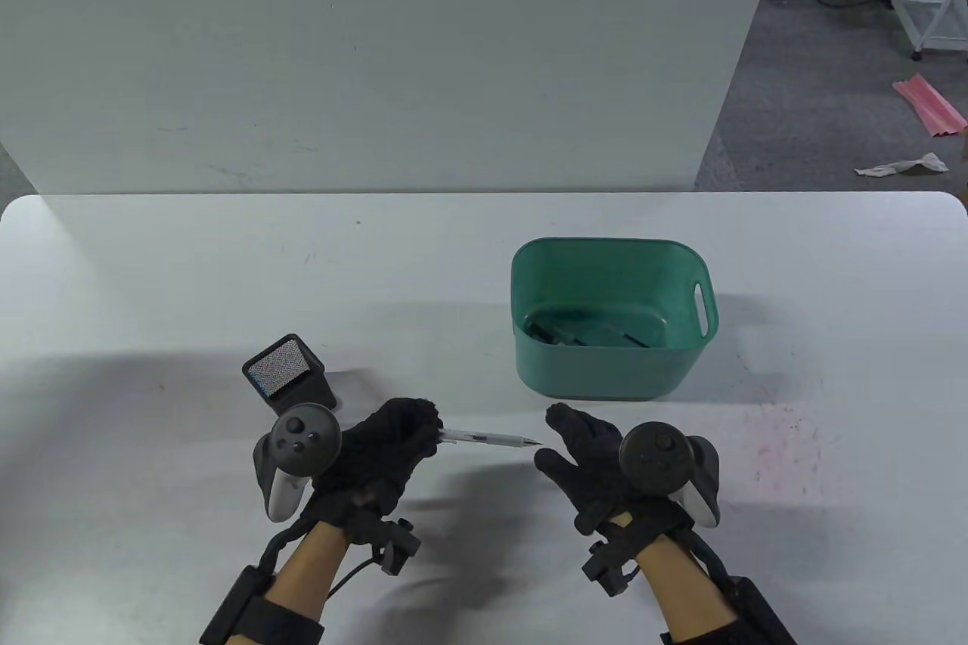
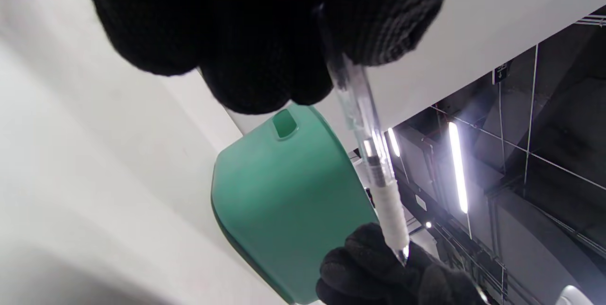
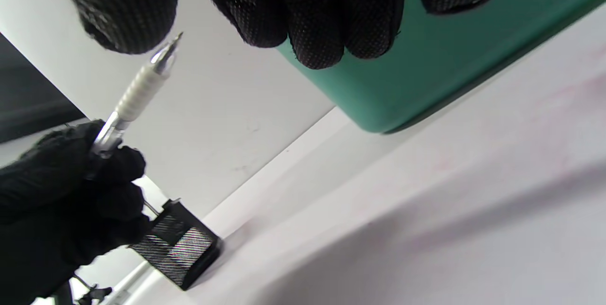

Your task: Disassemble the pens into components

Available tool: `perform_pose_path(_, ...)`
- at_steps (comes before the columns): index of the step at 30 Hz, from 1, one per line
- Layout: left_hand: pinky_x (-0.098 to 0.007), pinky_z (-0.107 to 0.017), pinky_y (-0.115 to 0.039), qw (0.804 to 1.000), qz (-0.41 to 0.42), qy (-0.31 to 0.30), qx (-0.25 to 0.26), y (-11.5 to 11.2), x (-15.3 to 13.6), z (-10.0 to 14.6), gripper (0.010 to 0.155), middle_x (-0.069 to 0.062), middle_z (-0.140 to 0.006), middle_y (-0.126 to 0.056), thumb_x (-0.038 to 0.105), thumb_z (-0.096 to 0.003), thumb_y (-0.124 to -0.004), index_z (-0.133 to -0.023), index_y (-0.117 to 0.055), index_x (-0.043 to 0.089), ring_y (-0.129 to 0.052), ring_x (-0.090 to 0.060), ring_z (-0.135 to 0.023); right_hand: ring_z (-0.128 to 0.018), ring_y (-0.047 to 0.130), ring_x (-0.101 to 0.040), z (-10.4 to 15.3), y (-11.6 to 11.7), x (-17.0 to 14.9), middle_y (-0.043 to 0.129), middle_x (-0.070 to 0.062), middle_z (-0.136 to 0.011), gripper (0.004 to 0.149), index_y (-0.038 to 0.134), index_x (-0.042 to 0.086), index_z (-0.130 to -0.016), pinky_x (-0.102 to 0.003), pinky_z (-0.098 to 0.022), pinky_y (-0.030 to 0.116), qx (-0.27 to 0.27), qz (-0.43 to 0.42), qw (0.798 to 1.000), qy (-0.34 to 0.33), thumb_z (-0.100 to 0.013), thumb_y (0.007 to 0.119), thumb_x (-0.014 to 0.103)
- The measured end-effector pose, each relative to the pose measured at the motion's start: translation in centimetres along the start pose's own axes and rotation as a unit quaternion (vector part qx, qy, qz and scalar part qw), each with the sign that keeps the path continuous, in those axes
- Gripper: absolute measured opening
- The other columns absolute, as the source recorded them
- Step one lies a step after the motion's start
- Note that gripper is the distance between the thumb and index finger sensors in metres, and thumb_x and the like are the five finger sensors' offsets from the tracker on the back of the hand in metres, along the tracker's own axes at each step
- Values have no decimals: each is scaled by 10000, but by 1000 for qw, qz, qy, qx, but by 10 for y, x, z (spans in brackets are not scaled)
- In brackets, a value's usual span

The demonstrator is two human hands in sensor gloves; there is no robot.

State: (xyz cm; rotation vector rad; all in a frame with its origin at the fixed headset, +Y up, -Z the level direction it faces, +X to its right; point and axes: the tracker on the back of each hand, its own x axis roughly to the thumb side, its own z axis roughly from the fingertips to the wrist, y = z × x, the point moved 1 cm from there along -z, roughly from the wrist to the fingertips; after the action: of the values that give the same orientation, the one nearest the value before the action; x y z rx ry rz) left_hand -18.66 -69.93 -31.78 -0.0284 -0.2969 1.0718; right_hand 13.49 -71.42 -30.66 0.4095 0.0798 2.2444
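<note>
My left hand grips the back end of a clear pen with a white ribbed grip and metal tip, held above the table and pointing right. The pen also shows in the left wrist view and the right wrist view. My right hand is open, fingers spread, just right of the pen's tip and apart from it. In the right wrist view its fingertips hang by the tip. The green tub behind holds dark pen parts.
A black mesh pen holder stands just behind my left hand; it also shows in the right wrist view. The green tub also shows in the left wrist view. A white wall panel stands at the table's far edge.
</note>
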Motion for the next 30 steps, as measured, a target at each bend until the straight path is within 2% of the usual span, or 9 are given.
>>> perform_pose_path(4, -509, -547, -890, 1000, 29, 8, -4, -2, -4, 0, 393, -6, -846, -972, 401, -495, -834, -875, -753, 345, -1076, -202, -641, -835, 749, -459, -1, 5, 2, 790, -199, -919, 576, 696, 103, -958, -663, -630, 602, 3, -41, 999, -1, -543, 676, 501)
perform_pose_path(8, -508, -546, -890, 999, 46, 23, -9, -7, -9, 0, 393, -6, -845, -971, 404, -498, -831, -877, -750, 345, -1076, -198, -639, -785, 789, -442, -3, 10, -3, 825, -190, -869, 558, 719, 100, -932, -640, -607, 640, 19, -71, 997, 13, -544, 677, 499)
perform_pose_path(15, -524, -544, -873, 999, 31, 25, -34, -17, -10, -1, 407, -26, -845, -971, 404, -500, -830, -894, -758, 331, -1069, -219, -639, -690, 849, -411, -4, 12, -11, 892, -165, -749, 516, 792, 104, -843, -623, -559, 684, 12, -161, 986, 28, -544, 673, 507)
perform_pose_path(18, -525, -541, -871, 998, 13, 24, -49, -23, -9, -2, 414, -30, -843, -973, 409, -502, -822, -903, -764, 328, -1068, -221, -635, -632, 884, -379, -5, 13, -14, 919, -137, -681, 470, 816, 109, -795, -603, -526, 719, 17, -170, 984, 47, -544, 692, 486)
perform_pose_path(21, -535, -535, -867, 998, 8, 19, -64, -26, -8, -3, 435, -43, -838, -976, 406, -497, -830, -918, -780, 310, -1066, -229, -626, -594, 899, -361, -5, 14, -19, 928, -122, -635, 475, 818, 98, -772, -592, -507, 733, 17, -193, 979, 61, -542, 689, 493)
perform_pose_path(26, -521, -532, -879, 994, -59, -4, -94, -29, -1, -4, 459, -31, -823, -982, 416, -485, -852, -927, -792, 309, -1069, -206, -605, -534, 924, -332, -6, 11, -20, 945, -94, -562, 489, 838, 100, -718, -572, -472, 760, 5, -196, 978, 69, -529, 685, 524)
perform_pose_path(28, -519, -531, -883, 995, -43, -6, -88, -29, 0, -3, 446, -31, -812, -985, 404, -484, -850, -917, -801, 311, -1068, -198, -594, -500, 937, -325, -5, 11, -21, 957, -84, -518, 509, 858, 107, -679, -567, -453, 771, 5, -192, 979, 74, -520, 678, 555)
perform_pose_path(30, -515, -531, -886, 997, -23, -4, -79, -27, 1, -2, 437, -31, -807, -988, 396, -484, -846, -912, -805, 316, -1068, -192, -591, -484, 944, -326, -5, 13, -22, 967, -85, -495, 539, 875, 107, -654, -569, -445, 774, 30, -192, 977, 86, -518, 662, 582)
